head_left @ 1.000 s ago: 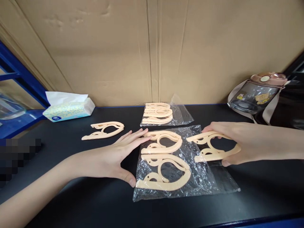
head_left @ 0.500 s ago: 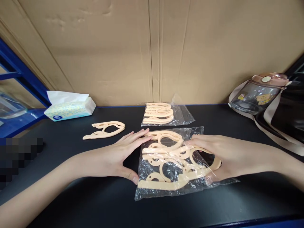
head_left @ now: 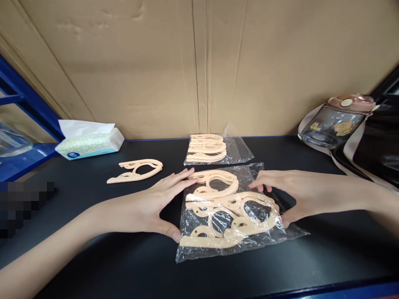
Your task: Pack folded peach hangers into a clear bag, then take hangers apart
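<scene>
A clear plastic bag [head_left: 280, 232] lies flat on the black table in front of me, with peach plastic folding hangers [head_left: 215, 189] inside it. My left hand [head_left: 152, 205] lies open against the bag's left edge, fingers stretched to its top corner and thumb at the lower corner. My right hand [head_left: 296, 193] is spread at the bag's right side, fingertips and thumb touching the rightmost hanger [head_left: 255, 216] that overlaps the others. A second bag of hangers [head_left: 215, 149] sits behind. One loose hanger [head_left: 135, 170] lies to the left.
A tissue pack [head_left: 90, 141] stands at the back left by a blue frame [head_left: 25, 104]. A water bottle [head_left: 336, 120] with a strap lies at the back right beside a dark bag. A cardboard wall [head_left: 199, 66] closes the back.
My right hand carried a hanger from the bag's right side leftward, laid it over the other hangers, and has now drawn back a little with fingers spread. The left hand stayed put.
</scene>
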`<control>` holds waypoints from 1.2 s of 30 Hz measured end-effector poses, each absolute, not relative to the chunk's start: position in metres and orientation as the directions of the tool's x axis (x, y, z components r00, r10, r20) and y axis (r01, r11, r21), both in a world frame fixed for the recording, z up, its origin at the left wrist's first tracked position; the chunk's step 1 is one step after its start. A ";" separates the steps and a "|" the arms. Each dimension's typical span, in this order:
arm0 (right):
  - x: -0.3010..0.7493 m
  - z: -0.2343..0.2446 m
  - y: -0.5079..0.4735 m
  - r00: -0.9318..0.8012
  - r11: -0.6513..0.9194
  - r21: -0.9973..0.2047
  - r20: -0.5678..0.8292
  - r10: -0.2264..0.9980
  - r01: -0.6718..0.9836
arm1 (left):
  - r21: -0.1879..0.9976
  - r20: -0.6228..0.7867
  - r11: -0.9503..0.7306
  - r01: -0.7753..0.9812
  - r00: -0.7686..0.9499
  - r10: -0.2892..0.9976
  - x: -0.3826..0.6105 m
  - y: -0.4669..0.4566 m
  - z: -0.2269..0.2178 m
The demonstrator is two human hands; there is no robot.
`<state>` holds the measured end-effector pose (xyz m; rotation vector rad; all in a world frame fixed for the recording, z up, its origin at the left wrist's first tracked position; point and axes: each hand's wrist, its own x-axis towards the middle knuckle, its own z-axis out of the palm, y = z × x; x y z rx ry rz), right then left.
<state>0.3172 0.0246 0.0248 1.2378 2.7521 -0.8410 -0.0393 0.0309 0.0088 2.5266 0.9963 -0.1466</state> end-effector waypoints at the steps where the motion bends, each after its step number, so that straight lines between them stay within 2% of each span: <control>1: 0.316 0.025 0.024 -0.694 0.536 -0.480 -0.251 0.675 0.695 | 0.343 -0.250 -0.653 0.676 0.735 0.630 -0.040 0.031 0.009; 3: 0.310 0.024 0.023 -0.711 0.522 -0.514 -0.294 0.639 0.681 | 0.343 -0.249 -0.651 0.677 0.734 0.632 -0.040 0.031 0.008; 7: 0.296 0.017 0.018 -0.720 0.514 -0.560 -0.238 0.651 0.650 | 0.333 -0.223 -0.678 0.655 0.753 0.619 -0.042 0.032 0.005; 16: 0.287 0.001 0.018 -0.737 0.512 -0.636 -0.136 0.663 0.577 | 0.332 -0.262 -0.648 0.685 0.727 0.635 -0.042 0.032 0.007; 31: 0.285 -0.012 0.020 -0.735 0.520 -0.649 -0.089 0.673 0.555 | 0.356 -0.331 -0.582 0.731 0.681 0.654 -0.040 0.031 0.006; 36: 0.284 -0.015 0.018 -0.765 0.552 -0.685 -0.013 0.644 0.476 | 0.355 -0.325 -0.585 0.729 0.683 0.654 -0.040 0.031 0.006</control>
